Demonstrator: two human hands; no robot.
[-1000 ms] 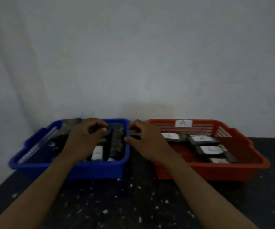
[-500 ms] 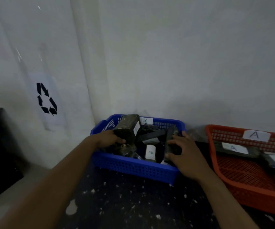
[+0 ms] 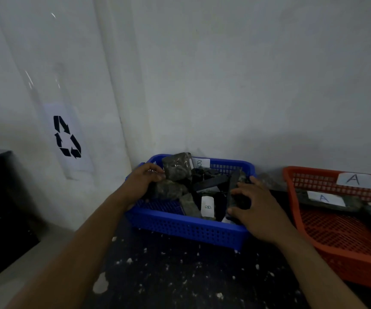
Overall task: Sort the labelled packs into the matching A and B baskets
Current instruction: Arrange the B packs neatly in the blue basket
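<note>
In the blue basket (image 3: 186,228), at the left end of the dark, paint-flecked worktop (image 3: 180,275), both hands are now down among the packs. A second ago they hovered side by side over the gap between the two baskets; since then the view has swung left, and each hand has settled on its own side of the pile. The left hand (image 3: 143,182) has its grip closed round the upright mottled pack (image 3: 177,167) at the back-left corner, just beside the basket's B label (image 3: 200,162). The right hand (image 3: 254,208) presses on a dark pack (image 3: 233,192) standing on edge by the right wall; whether its grip has closed on that pack I cannot tell. Between them a pack with a white B tag (image 3: 207,207) stands on end. The orange basket (image 3: 345,246), marked with an A label (image 3: 356,179), holds an A-tagged pack (image 3: 325,198) lying flat. The sorting looks largely done; the hands seem to be tidying or checking the B pile.
</note>
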